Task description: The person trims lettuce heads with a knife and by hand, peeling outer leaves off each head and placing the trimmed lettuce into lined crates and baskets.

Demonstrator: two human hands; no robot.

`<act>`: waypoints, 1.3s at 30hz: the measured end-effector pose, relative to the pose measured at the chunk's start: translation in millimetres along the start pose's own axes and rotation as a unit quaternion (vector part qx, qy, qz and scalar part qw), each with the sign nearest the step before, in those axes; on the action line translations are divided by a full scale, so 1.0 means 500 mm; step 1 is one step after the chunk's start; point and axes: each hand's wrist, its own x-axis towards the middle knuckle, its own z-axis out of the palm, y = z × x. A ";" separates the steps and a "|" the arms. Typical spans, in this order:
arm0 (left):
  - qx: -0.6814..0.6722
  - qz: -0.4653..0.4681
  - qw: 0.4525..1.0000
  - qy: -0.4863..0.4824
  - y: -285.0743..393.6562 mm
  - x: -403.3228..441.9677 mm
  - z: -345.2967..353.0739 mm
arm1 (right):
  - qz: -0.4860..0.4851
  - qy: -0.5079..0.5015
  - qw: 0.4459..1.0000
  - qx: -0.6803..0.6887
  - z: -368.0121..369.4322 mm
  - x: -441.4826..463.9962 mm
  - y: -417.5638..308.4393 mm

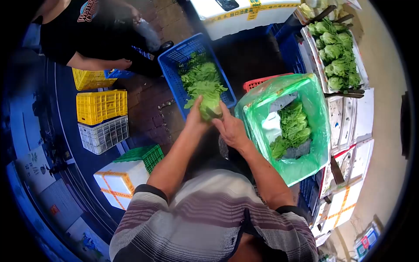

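Observation:
A head of leafy green lettuce [205,94] is between my two hands, over the near end of a blue plastic basket [174,81]. My left hand [197,115] is wrapped round its left side near the base. On the right, my right hand [231,128] grips the stem end, with a small dark thing at the fingers that I cannot make out. More leafy greens [196,65] lie in the basket beyond. To the right stands a box lined with a green plastic bag [321,126], holding lettuce [293,124] and dark grey sheets.
Another person [100,39] stands at upper left, one hand holding a clear bag. Yellow crates [101,107] and a white crate [104,134] are stacked at left. A foam box [122,181] sits lower left, another [244,19] ahead. Lettuce fills a tray [364,72] at right.

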 end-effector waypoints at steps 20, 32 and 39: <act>-0.007 0.014 0.996 0.085 0.046 0.018 -0.076 | -0.129 0.019 0.981 0.146 0.078 0.071 0.099; 0.050 0.367 0.925 0.086 0.099 0.007 -0.171 | 0.065 -0.019 0.983 0.172 0.159 0.162 0.006; 0.015 0.367 0.927 0.076 0.105 0.008 -0.177 | 0.059 0.025 0.968 0.242 0.198 0.171 0.018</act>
